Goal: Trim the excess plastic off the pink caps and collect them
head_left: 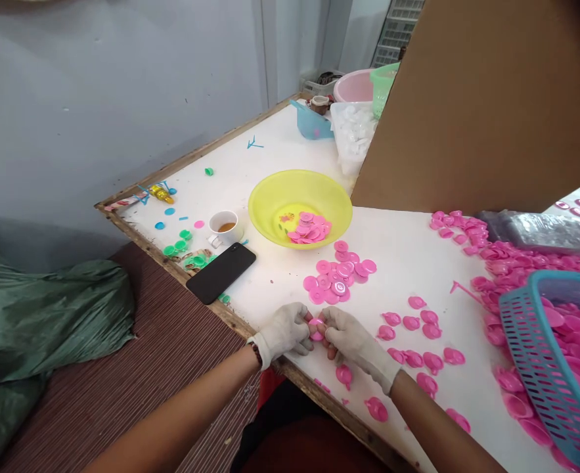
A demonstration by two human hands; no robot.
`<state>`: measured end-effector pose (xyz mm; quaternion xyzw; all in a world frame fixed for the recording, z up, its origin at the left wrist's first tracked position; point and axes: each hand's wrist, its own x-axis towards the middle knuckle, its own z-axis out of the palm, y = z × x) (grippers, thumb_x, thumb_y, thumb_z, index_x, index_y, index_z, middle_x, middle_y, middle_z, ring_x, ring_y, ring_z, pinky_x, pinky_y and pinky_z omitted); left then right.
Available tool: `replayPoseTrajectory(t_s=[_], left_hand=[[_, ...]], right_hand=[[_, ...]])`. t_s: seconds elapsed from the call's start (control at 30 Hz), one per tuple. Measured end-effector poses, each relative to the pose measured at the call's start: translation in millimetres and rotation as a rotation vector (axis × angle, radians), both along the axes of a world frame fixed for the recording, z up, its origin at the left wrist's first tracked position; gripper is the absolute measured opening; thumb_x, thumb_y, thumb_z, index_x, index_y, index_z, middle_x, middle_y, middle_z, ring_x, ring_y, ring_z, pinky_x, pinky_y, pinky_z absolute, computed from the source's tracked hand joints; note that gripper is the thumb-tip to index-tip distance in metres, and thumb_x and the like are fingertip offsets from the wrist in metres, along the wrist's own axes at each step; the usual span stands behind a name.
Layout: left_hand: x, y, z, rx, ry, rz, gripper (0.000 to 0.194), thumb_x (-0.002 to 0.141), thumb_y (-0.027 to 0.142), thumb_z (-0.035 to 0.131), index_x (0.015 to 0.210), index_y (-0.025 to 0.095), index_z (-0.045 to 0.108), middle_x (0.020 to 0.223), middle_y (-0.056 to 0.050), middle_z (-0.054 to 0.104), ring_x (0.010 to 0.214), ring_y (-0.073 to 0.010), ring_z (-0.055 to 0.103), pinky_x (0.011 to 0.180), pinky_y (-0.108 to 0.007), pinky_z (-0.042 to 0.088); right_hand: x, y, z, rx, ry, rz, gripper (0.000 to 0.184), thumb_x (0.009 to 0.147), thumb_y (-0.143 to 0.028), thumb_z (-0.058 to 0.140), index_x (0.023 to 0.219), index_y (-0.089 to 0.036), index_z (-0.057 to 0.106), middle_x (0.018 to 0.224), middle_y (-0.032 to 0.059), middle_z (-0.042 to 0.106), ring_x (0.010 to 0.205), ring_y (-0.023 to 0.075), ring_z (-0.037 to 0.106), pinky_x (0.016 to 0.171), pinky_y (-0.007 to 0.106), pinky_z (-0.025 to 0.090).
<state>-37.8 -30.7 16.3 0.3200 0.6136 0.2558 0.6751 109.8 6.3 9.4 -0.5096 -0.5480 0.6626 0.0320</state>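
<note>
My left hand [286, 334] and my right hand [347, 335], in pale gloves with bare fingertips, meet near the table's front edge. Between them they pinch a small round pink plastic piece [316, 330]; its underside is hidden. Just beyond lies a loose pile of flat pink discs [339, 270]. More discs rest in a yellow bowl [270, 217] behind that pile. To the right of my right hand are scattered pink cup-shaped pieces with small tabs [412, 322], and one [343, 376] sits just below that hand.
A blue basket [540, 355] full of pink pieces stands at right amid a heap [516, 263]. Left are a black phone [221, 272], a cup of brown liquid [223, 226] and green bits [175, 248]. A cardboard panel [477, 112] rises behind, beside a white tub [353, 131].
</note>
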Motion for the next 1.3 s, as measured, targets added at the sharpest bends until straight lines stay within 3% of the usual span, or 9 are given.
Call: replayPoseTrajectory(t_s=[0.13,0.33,0.5,0.77,1.0,1.17,1.3], left_hand=[[-4.1,6.1,-5.0,-0.058,-0.018,-0.035,0.029,0.071,0.031,0.066,0.084,0.017,0.044,0.051,0.003,0.058,0.041,-0.0110,0.056,0.042,-0.022,0.048],[-2.3,4.3,-17.9,-0.006,-0.019,-0.017,0.021,0.075,0.030,0.060,0.079,0.018,0.044,0.044,0.006,0.052,0.037,-0.0100,0.053,0.038,-0.020,0.045],[-4.3,4.9,-19.0,-0.079,-0.089,-0.005,0.020,0.073,0.026,0.062,0.080,0.016,0.046,0.049,0.003,0.058,0.040,-0.0102,0.056,0.042,-0.022,0.048],[-7.9,14.2,-4.7,-0.142,-0.054,-0.026,0.023,0.071,0.018,0.063,0.079,0.017,0.041,0.045,0.004,0.056,0.039,-0.0116,0.056,0.042,-0.023,0.048],[-3.7,12.3,-15.8,-0.038,0.050,-0.075,0.020,0.075,0.025,0.060,0.079,0.017,0.042,0.043,0.004,0.055,0.036,-0.0101,0.053,0.039,-0.021,0.046],[-5.9,9.9,-9.9,-0.020,0.031,-0.103,0.014,0.076,0.017,0.055,0.080,0.017,0.041,0.047,0.004,0.056,0.039,-0.0102,0.055,0.042,-0.021,0.047],[-5.7,7.7,-10.2,0.028,0.094,-0.125,0.019,0.071,0.014,0.057,0.082,0.017,0.042,0.047,0.005,0.055,0.043,-0.0115,0.057,0.044,-0.021,0.047]], right_hand=[[0.4,10.5,4.5,-0.138,-0.039,0.087,0.013,0.082,-0.034,0.047,0.088,-0.022,0.043,0.058,-0.0047,0.053,0.042,0.0089,0.052,0.035,0.017,0.038],[-0.7,18.6,0.5,-0.197,-0.097,0.106,0.012,0.081,-0.030,0.049,0.087,-0.022,0.044,0.055,-0.0048,0.054,0.040,0.0087,0.052,0.035,0.016,0.038],[-2.0,21.6,-0.2,-0.305,-0.035,0.117,0.014,0.081,-0.031,0.051,0.081,-0.020,0.041,0.053,-0.0018,0.059,0.041,0.0099,0.055,0.036,0.016,0.038],[-6.9,24.6,7.3,-0.307,-0.068,0.135,0.013,0.082,-0.030,0.047,0.079,-0.020,0.039,0.049,-0.0028,0.058,0.041,0.0109,0.056,0.039,0.018,0.042],[-7.4,15.1,-1.4,-0.192,-0.105,0.054,0.015,0.083,-0.033,0.048,0.082,-0.022,0.037,0.044,-0.0064,0.054,0.034,0.0087,0.050,0.035,0.015,0.036],[-6.4,17.8,10.3,-0.211,-0.038,0.139,0.012,0.083,-0.030,0.046,0.085,-0.022,0.037,0.049,-0.0043,0.059,0.040,0.0103,0.056,0.040,0.018,0.043],[-5.8,19.4,12.0,-0.167,-0.051,0.146,0.004,0.083,-0.024,0.039,0.085,-0.021,0.037,0.047,-0.0038,0.058,0.041,0.0113,0.057,0.039,0.017,0.042]])
